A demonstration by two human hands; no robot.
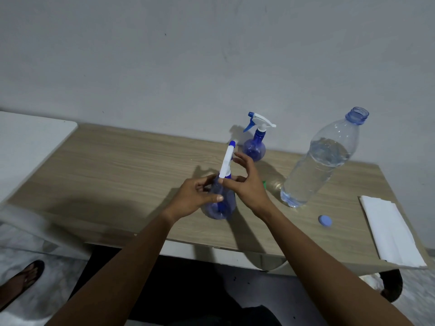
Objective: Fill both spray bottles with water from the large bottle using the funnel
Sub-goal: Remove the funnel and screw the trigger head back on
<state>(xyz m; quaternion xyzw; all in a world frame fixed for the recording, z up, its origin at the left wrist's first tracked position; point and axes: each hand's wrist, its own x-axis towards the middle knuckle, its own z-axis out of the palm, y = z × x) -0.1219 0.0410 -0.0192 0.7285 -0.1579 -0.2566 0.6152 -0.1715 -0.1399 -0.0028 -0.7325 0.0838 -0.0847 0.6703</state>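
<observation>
On the table (117,165), the sprayer (221,208) is gripped at its neck by the left hand (195,198); its collar (227,177) seems pinched by the right hand (249,187), the nozzle (231,144) seen at twelve o'clock beyond both.

We see a desk (117,165) of pale wood-grain laminate, matt and smooth. The large bottle (322,165) is clear, glossy plastic with a ribbed body and a blue-tinted neck. The near spray bottle (220,208) and the far spray bottle (254,149) have shiny, translucent blue plastic bodies, topped by opaque white and blue plastic trigger heads. The loose cap (325,221) is matt blue plastic. To us the folded white sheet (388,229) looks like soft paper. The wall (211,55) is matt, lightly scuffed paint.
</observation>
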